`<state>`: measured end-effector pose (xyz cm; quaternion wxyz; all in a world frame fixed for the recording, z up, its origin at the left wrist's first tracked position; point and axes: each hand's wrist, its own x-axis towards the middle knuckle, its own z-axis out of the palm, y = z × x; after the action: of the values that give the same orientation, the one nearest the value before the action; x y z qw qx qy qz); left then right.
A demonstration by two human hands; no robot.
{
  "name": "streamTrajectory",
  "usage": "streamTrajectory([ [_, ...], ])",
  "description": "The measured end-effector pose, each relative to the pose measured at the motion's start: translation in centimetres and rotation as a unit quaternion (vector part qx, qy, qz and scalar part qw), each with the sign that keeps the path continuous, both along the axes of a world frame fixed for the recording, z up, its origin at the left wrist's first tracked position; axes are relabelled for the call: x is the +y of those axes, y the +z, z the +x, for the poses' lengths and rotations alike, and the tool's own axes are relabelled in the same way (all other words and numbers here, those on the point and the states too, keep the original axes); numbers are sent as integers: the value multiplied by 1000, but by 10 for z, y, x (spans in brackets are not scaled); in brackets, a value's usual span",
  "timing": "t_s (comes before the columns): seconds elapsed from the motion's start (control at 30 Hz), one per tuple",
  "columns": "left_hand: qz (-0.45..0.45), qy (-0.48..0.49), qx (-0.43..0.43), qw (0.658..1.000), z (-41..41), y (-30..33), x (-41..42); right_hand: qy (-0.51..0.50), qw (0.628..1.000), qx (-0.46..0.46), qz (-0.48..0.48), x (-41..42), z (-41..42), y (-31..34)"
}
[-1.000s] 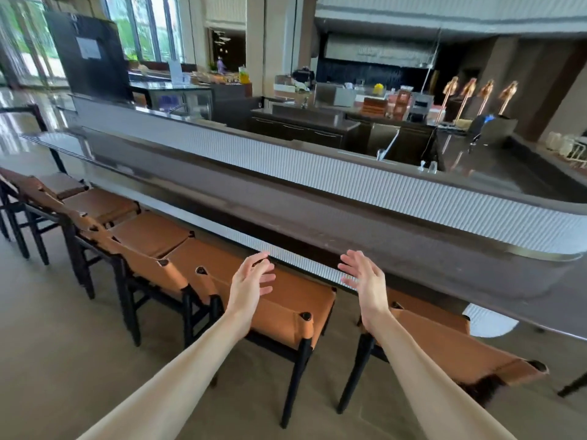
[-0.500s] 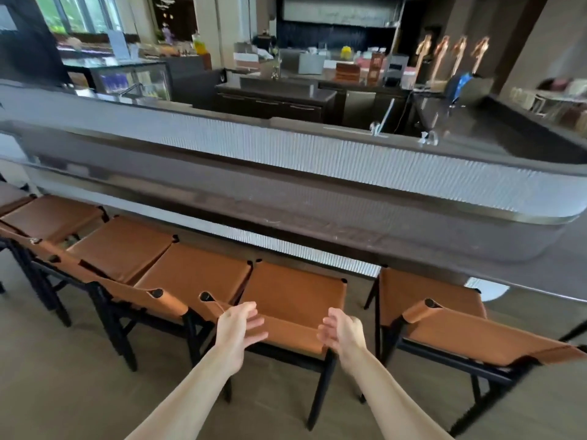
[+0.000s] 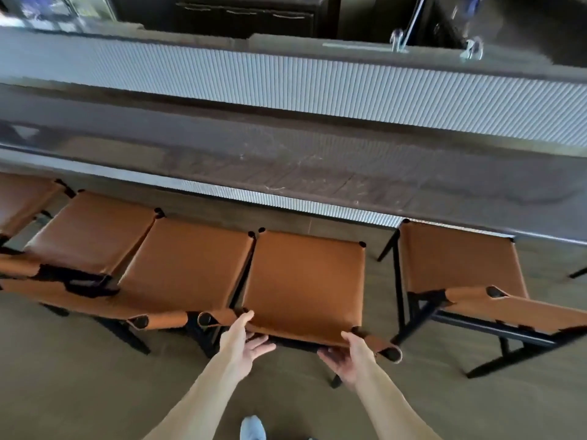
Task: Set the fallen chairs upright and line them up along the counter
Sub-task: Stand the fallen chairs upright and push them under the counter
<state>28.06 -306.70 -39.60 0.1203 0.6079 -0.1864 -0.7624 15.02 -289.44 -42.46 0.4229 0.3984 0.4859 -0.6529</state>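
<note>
Several tan leather chairs with black frames stand upright in a row along the dark bar counter (image 3: 286,154). I am at the back of one chair (image 3: 305,277) in the middle of the view. My left hand (image 3: 244,341) holds the left end of its leather backrest, thumb on top and fingers underneath. At the right end, my right hand (image 3: 347,357) holds the backrest the same way. A neighbouring chair (image 3: 187,262) touches this one on the left. Another chair (image 3: 457,258) stands apart on the right, with a gap between.
More chairs (image 3: 92,230) continue to the left edge. A ribbed pale panel (image 3: 349,90) rises behind the counter top, with taps and dark cabinets beyond. The grey-brown floor (image 3: 79,376) lies open behind the chairs. My shoe (image 3: 252,428) shows at the bottom.
The camera has tilted down and moved closer. Both hands dropped from mid-air onto the middle chair's backrest and took hold of its two ends.
</note>
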Motion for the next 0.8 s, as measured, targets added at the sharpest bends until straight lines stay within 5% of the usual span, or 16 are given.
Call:
streamTrajectory([
  [0.33,45,50,-11,998,-20,-33,-32,-140,990,10,-12,-31,5,-13],
  [0.8,53,39,17,998,-96,-32,-73,-159,986,54,-21,-65,-66,-23],
])
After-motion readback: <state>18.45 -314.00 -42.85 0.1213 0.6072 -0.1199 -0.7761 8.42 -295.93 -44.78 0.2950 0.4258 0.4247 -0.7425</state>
